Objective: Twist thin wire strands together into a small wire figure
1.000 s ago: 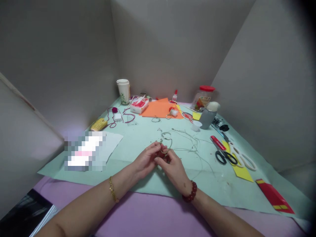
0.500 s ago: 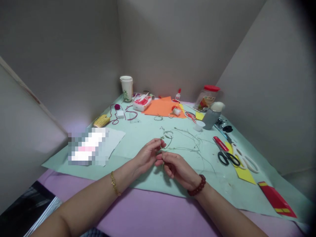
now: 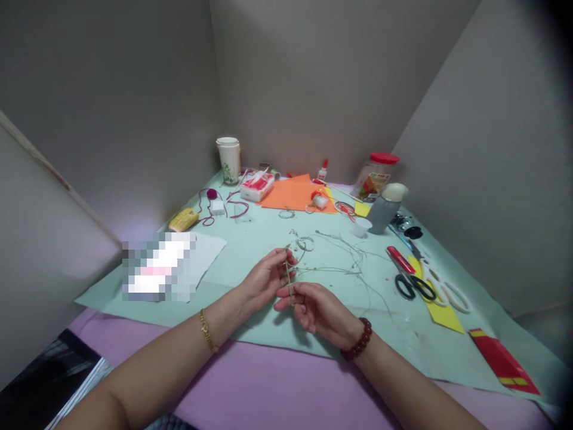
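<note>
A thin green plant stem runs upright between my two hands. My left hand pinches its upper part between thumb and fingertips. Lower down, my right hand grips the same stem with thumb and forefinger. Just beyond the fingers lies a small coil of thin green stem, with tiny green bits beside it. Several long, thin stems spread over the pale green sheet to the right of my hands. Another small ring of stem lies farther back.
Black-handled scissors and white-handled scissors lie at right, near a red cutter. A grey bottle, small white cup and red-lidded jar stand behind. Orange paper, tissues and a tall cup are at the back.
My hands have drawn slightly apart, the right one moving a little down and left. More of the stem between them shows now, standing straighter.
</note>
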Available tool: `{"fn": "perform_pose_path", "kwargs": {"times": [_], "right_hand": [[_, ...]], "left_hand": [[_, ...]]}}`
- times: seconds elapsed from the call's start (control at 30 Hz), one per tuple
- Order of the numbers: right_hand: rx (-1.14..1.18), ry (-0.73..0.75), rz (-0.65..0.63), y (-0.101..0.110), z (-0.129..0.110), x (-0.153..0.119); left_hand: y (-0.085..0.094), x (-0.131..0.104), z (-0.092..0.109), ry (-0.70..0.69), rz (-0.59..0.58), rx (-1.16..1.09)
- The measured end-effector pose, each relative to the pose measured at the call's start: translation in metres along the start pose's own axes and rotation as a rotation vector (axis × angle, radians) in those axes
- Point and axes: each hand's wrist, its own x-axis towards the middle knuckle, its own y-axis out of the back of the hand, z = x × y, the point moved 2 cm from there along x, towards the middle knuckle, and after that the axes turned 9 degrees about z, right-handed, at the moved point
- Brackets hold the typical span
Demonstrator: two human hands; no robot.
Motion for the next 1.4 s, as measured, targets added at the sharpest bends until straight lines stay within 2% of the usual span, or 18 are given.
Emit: {"fn": "perform_pose_path", "kwargs": {"times": [0.63, 0.77, 0.9, 0.93, 1.0, 1.1, 1.17, 1.23, 1.33, 1.4], "right_hand": [[0.07, -0.098, -0.003, 0.002, 0.008, 0.004], [-0.003, -0.111, -0.072, -0.004, 0.012, 0.0], [-0.181, -0.152, -0.167, -0.01, 0.011, -0.007], [-0.246, -0.124, -0.146, -0.009, 0.007, -0.008], [-0.412, 0.063, 0.007, -0.003, -0.01, -0.007], [-0.672, 0.557, 0.379, 0.009, -0.047, -0.002], [-0.767, 0.81, 0.517, 0.014, -0.065, 0.006], [-0.83, 0.884, 0.47, 0.017, -0.073, 0.018], [-0.908, 0.862, 0.305, 0.017, -0.07, 0.035], [-0.949, 0.876, 0.254, 0.018, -0.065, 0.041]], "left_hand": [[0.003, 0.007, 0.007, 0.005, 0.058, -0.064], [0.007, 0.012, 0.011, -0.037, 0.06, -0.062], [0.011, 0.016, 0.019, -0.159, 0.092, 0.037], [0.011, 0.016, 0.021, -0.199, 0.103, 0.105], [0.01, 0.015, 0.024, -0.281, 0.121, 0.284], [0.005, 0.011, 0.027, -0.388, 0.095, 0.516], [0.002, 0.008, 0.027, -0.442, 0.07, 0.595], [0.0, 0.007, 0.027, -0.479, 0.067, 0.638], [0.001, 0.007, 0.026, -0.515, 0.085, 0.695], [0.003, 0.009, 0.024, -0.515, 0.095, 0.743]]}}
